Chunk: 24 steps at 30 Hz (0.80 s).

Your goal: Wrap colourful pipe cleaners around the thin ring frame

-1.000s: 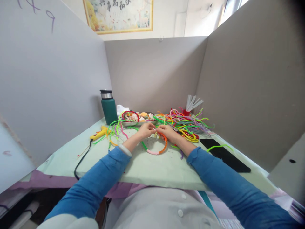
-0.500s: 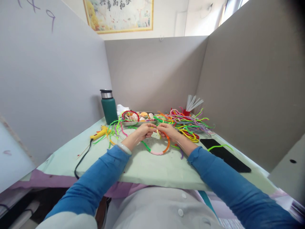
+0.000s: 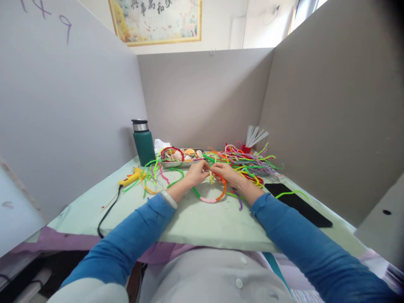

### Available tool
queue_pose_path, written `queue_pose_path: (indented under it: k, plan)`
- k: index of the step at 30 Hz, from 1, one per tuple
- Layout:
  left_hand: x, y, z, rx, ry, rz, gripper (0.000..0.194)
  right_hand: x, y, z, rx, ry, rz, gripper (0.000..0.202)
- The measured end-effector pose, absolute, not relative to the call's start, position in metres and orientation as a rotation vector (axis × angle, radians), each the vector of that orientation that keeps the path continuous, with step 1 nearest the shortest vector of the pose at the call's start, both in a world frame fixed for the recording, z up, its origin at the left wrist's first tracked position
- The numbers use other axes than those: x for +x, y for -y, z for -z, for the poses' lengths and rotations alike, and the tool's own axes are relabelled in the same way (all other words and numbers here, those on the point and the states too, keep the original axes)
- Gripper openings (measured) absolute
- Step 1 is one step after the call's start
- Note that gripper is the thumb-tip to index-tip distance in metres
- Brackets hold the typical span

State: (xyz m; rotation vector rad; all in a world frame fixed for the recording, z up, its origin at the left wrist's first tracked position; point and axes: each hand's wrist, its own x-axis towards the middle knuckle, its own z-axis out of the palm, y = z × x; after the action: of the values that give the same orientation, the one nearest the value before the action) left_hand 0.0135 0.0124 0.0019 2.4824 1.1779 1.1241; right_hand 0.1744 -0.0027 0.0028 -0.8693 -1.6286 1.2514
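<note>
Over the middle of the table, a ring of fuzzy pipe cleaner (image 3: 208,200) in green, pink and orange hangs below my two hands. My left hand (image 3: 198,172) is closed with fingertips pinched at the ring's upper left. My right hand (image 3: 224,172) pinches the top of the ring beside the orange part, fingertips close to those of my left. A pale yellow end (image 3: 211,177) dangles between the hands inside the ring. The fingers hide exactly what each fingertip grips.
A metal tray (image 3: 176,164) of shells lies behind my hands, a green bottle (image 3: 143,145) to its left. Loose pipe cleaners (image 3: 249,162) pile at the right, near a red cup (image 3: 246,149) of clear sticks. A yellow glue gun (image 3: 128,179) and black phone-like slab (image 3: 298,205) flank my arms.
My left hand has shifted slightly right and turned, its fingers now more bent at the ring's top. The ring has moved slightly right. The view has shifted a little.
</note>
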Motion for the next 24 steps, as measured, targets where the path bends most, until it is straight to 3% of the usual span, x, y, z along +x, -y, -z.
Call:
queue_pose_path:
  k: [9,24]
  plan:
    - [0.028,-0.006,-0.016,3.001,-1.333,-0.812,0.016,0.193,-0.006,0.004,-0.863,1.529,-1.335,0.025]
    - [0.016,0.01,-0.006,2.74,-1.314,-1.098,0.018,0.174,0.008,0.003,-0.861,1.445,-1.341,0.021]
